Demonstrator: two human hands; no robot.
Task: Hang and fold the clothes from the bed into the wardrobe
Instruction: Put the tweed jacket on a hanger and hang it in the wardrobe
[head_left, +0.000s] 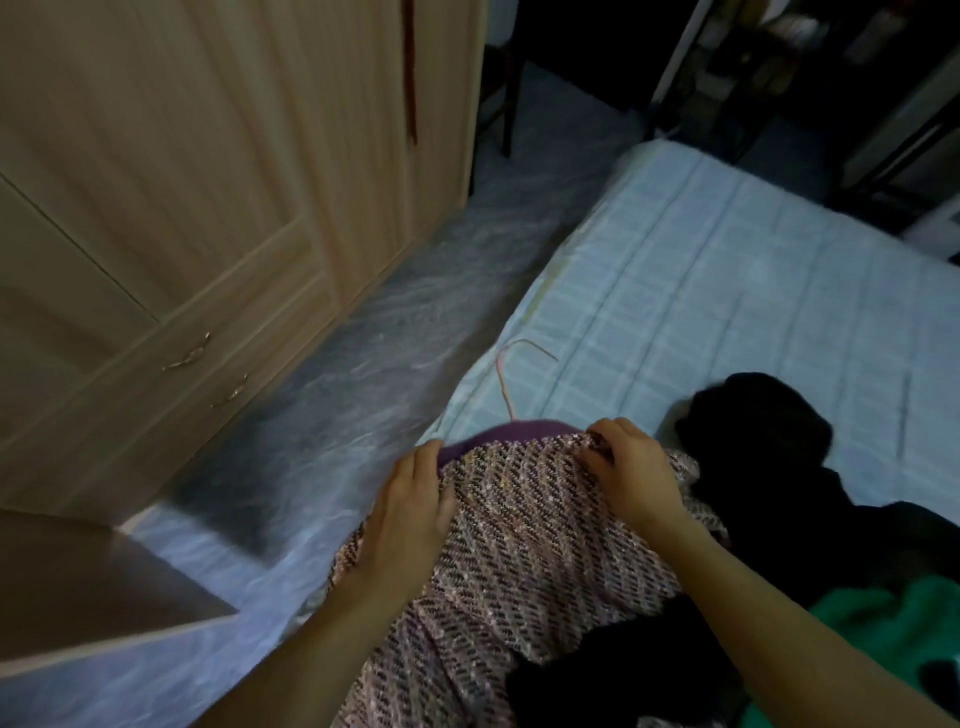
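Left hand (410, 501) and right hand (631, 470) curl fingers (597, 456) round tweed garment (524, 525) by bed (727, 286) edge.

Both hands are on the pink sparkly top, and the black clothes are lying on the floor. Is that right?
Not quite. The left hand and right hand are on the pink sparkly top, but the black clothes are lying on the bed, to the right of that top, not on the floor. The head view shows it.
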